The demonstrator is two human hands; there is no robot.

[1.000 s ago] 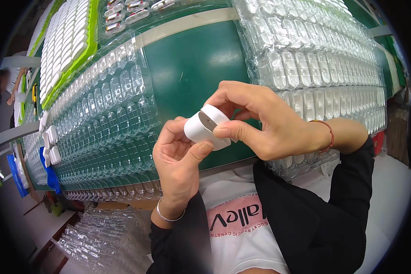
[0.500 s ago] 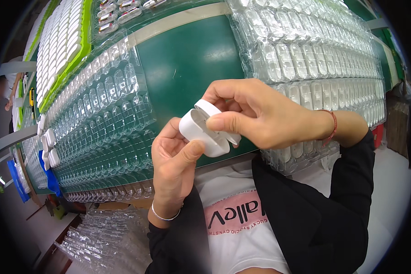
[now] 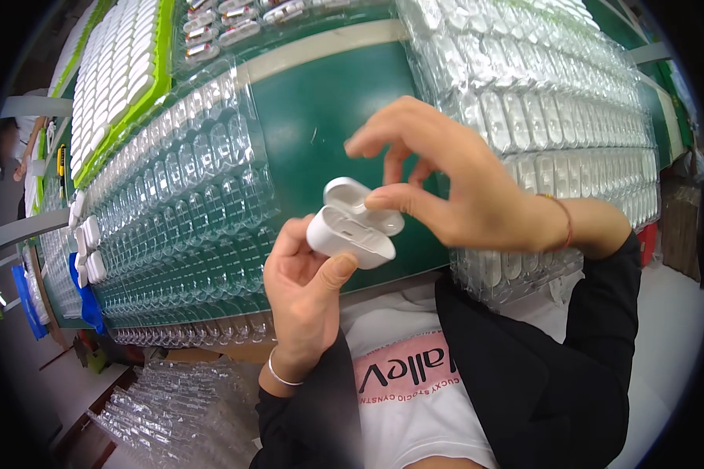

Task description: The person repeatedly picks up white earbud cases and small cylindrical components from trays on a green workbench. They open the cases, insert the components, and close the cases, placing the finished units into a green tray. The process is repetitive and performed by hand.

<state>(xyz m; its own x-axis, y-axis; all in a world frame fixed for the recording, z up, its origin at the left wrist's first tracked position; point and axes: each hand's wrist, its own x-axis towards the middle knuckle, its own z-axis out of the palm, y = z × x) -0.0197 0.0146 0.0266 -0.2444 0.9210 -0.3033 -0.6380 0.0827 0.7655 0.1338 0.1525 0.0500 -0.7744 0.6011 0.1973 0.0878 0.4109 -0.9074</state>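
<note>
A white earbud charging case (image 3: 344,241) is gripped at its body between the thumb and fingers of my left hand (image 3: 299,285). Its lid (image 3: 347,191) stands hinged open, so the pale inside of the case shows. My right hand (image 3: 465,184) hovers just to the right, index finger stretched out and thumb apart from it. The tip of that thumb is at the lid's inner side; whether it touches or only overlaps in view I cannot tell. Nothing shows between the fingers of my right hand.
Clear plastic blister trays (image 3: 188,187) lie left on the green table (image 3: 320,102). More stacked trays with pale parts (image 3: 547,125) stand right. A lime-green tray (image 3: 164,59) holds rows of white pieces far left; a yellow cutter (image 3: 61,160) lies beside it. Loose white cases (image 3: 91,250) sit at the left.
My right hand's fingers have come off the case and spread upward and away. The lid now stands wider, with the inside showing. My left hand keeps its hold.
</note>
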